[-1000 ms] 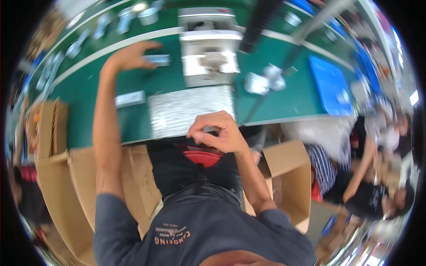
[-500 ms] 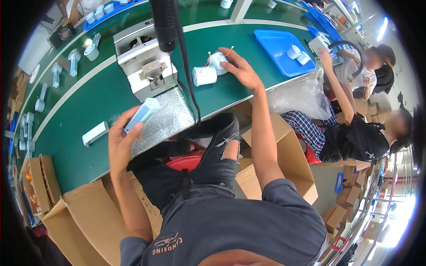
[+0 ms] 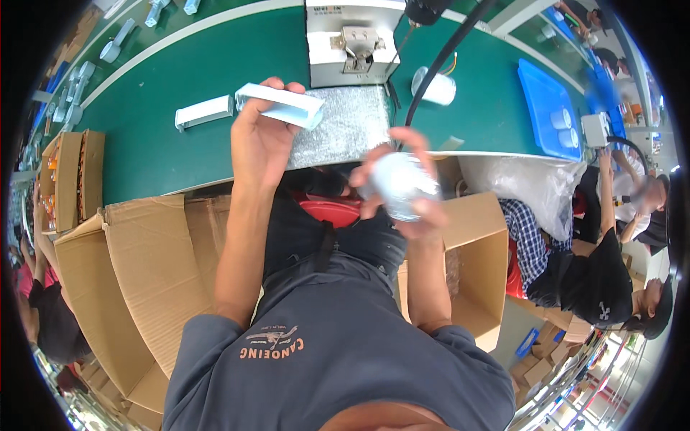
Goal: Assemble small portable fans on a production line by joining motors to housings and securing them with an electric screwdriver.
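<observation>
My left hand [image 3: 262,140] is closed around a pale blue-white plastic handle piece [image 3: 284,106], long and channel-shaped, its hollow side showing. It is raised at the left edge of a silvery mat [image 3: 345,122]. Before the bench edge, my right hand [image 3: 420,215] grips a white cylindrical housing [image 3: 404,179]. Motion blurs that housing and the fingers around it. A similar white cylinder [image 3: 435,87] with thin wires lies on the green bench, right of the metal machine [image 3: 353,57]. Left of my left hand rests another white channel-shaped piece [image 3: 205,113].
A black tool with a cable [image 3: 425,10] hangs beside the machine. At the right stands a blue tray [image 3: 533,108] holding white cylinders. Open cardboard boxes [image 3: 147,266] flank my legs. Co-workers [image 3: 586,266] sit at the right.
My right hand has lifted one white cylinder off the bench and brought it toward me. My left hand has turned the handle piece, hollow side showing. The view has swung, shifting the bench items right.
</observation>
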`<state>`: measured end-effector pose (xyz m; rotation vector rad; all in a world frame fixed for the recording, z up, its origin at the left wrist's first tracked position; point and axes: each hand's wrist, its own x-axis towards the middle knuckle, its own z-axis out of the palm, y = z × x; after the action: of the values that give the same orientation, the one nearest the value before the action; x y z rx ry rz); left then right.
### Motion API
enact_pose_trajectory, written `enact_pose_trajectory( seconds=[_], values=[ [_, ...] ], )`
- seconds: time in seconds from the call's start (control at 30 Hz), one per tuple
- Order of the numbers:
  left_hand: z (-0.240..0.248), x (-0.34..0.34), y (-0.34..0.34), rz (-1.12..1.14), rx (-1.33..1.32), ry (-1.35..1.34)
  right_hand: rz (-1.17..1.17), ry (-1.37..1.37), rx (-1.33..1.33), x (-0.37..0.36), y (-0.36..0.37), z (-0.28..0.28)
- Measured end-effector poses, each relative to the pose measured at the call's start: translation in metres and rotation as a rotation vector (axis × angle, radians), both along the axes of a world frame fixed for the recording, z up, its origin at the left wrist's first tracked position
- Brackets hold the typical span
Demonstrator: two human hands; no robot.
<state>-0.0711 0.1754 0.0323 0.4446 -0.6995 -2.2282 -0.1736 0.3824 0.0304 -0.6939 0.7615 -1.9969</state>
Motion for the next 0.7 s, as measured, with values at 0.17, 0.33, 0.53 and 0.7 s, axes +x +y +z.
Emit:
enact_pose_trajectory(
  seconds=[0.17, 0.33, 0.53, 0.7],
  values=[
    [-0.010, -0.005, 0.000, -0.044, -0.004, 0.010, 0.043, 0.145, 0.274, 0.012, -0.016, 0.001],
    [-0.005, -0.002, -0.001, -0.060, -0.040, -0.083, 0.007, 0.605, 0.322, 0.012, -0.026, 0.010],
    [0.000, 0.003, 0.001, -0.011, -0.154, -0.145, -0.333, 1.050, 0.397, 0.004, -0.031, 0.007],
    [-0.001, 0.005, 0.001, 0.035, -0.256, -0.162, -0.433, 1.084, 0.525, 0.000, -0.030, 0.009]
  ],
)
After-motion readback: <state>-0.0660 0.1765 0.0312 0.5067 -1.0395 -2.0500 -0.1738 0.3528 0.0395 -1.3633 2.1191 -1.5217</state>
